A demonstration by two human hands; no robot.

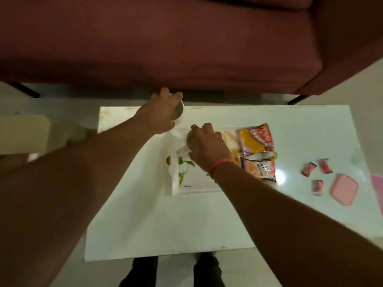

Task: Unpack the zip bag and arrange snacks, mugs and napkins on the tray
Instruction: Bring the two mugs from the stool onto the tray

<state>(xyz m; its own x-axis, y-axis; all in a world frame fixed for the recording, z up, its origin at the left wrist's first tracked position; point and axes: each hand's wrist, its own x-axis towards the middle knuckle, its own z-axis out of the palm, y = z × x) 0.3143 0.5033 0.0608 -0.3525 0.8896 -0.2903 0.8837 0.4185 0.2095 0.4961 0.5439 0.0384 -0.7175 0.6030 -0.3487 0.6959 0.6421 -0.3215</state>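
Two mugs in hand, left hand (159,114) wrapped on mug (179,112), right hand (207,145) clamped on second mug (189,139) over tray (196,189); next, probably lower both upright beside snacks (257,152).

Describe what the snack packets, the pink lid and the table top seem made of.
Snack packets: glossy printed plastic film, crinkled, with highlights. Pink lid: likely moulded plastic, matte, with rounded corners and a raised rim. Table: smooth white glossy surface, reflecting a lamp; glass or laminate, cannot tell.
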